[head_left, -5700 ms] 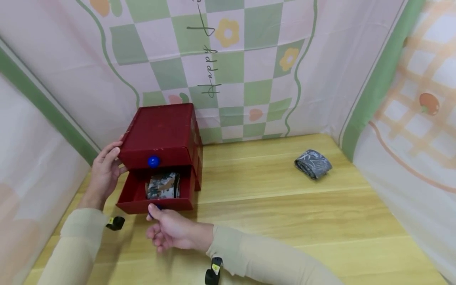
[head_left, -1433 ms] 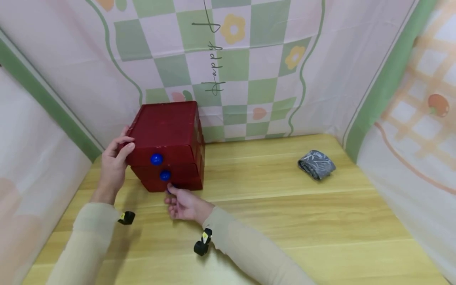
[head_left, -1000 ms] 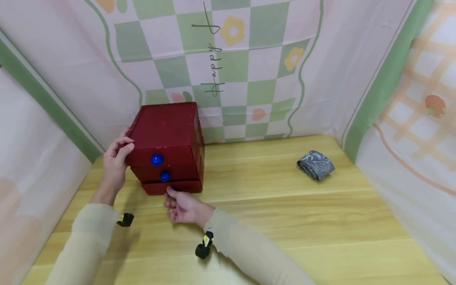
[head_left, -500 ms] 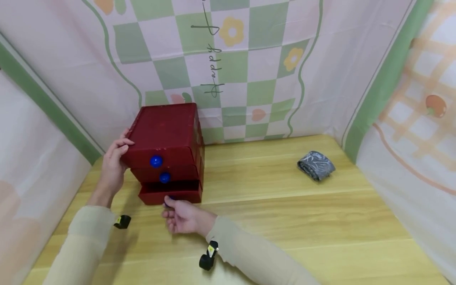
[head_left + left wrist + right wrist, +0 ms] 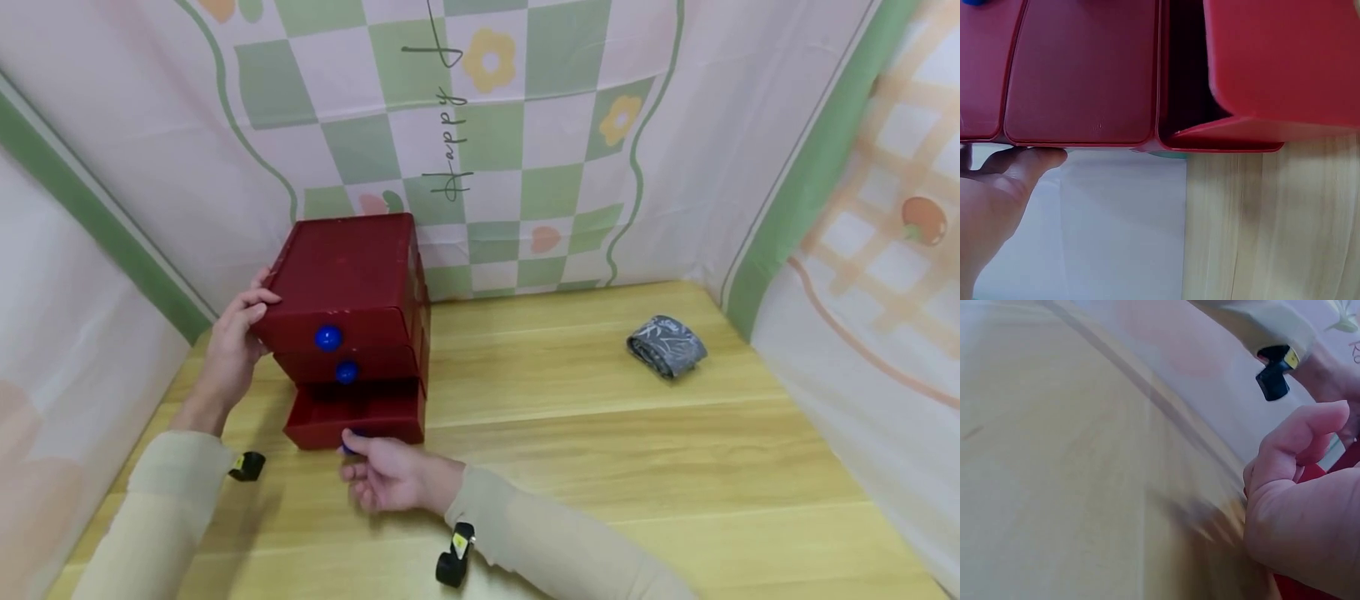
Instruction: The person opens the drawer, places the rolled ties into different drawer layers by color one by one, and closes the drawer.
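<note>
A red drawer cabinet (image 5: 337, 267) with blue knobs stands at the left of the table. Its bottom drawer (image 5: 307, 436) is pulled partway out, showing red walls and a red floor inside. My right hand (image 5: 393, 473) pinches that drawer's blue knob (image 5: 347, 449), mostly covered by the thumb and fingers. The top knob (image 5: 327, 337) and middle knob (image 5: 347, 372) sit on drawers pushed in. My left hand (image 5: 234, 346) rests against the cabinet's left side, fingertips at the top edge; in the left wrist view, its fingers (image 5: 1038, 161) touch the cabinet wall.
A folded grey patterned cloth (image 5: 666, 346) lies toward the right back of the wooden table (image 5: 570, 433). Printed curtains (image 5: 495, 142) hang behind and at both sides, the rear one close behind the cabinet.
The middle drawer, earlier open with a folded camouflage-patterned cloth inside, is now pushed in. My right hand moved to the bottom knob and has drawn that drawer out toward me; the left stays at the cabinet.
</note>
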The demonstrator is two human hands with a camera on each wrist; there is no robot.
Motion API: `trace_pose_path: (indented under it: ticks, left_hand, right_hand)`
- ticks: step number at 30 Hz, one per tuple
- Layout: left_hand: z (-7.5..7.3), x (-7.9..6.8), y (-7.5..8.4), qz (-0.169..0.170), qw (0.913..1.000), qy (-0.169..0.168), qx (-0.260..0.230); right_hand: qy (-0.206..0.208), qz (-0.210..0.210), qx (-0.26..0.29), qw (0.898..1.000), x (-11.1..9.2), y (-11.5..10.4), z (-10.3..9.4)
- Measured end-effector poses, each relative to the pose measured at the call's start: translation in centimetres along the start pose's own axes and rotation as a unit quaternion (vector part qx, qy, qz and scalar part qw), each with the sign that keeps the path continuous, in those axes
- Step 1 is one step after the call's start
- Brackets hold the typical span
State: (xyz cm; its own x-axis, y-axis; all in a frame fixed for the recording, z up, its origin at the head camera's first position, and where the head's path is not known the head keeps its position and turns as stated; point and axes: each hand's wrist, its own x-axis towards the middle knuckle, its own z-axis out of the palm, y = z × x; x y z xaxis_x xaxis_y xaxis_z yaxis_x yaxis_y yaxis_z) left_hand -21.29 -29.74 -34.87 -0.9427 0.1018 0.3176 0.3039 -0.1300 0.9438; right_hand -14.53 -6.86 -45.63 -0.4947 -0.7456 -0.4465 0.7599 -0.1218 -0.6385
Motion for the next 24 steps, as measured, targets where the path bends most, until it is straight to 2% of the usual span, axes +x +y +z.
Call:
trace_pose_path:
  ticks: [14,24]
  left_hand:
    - [-0.1,0.1,-0.3,0.008,1.0,-0.002,0.006]
    - [-0.1,0.1,-0.2,0.003,0.9998,0.004,0.018]
  right_hand:
    - [-0.028,0.025,-0.039,0.999,-1.8,2.3,0.5]
    - [-0.027,0.034,-0.065,0.997,-2.8,3.4,0.8]
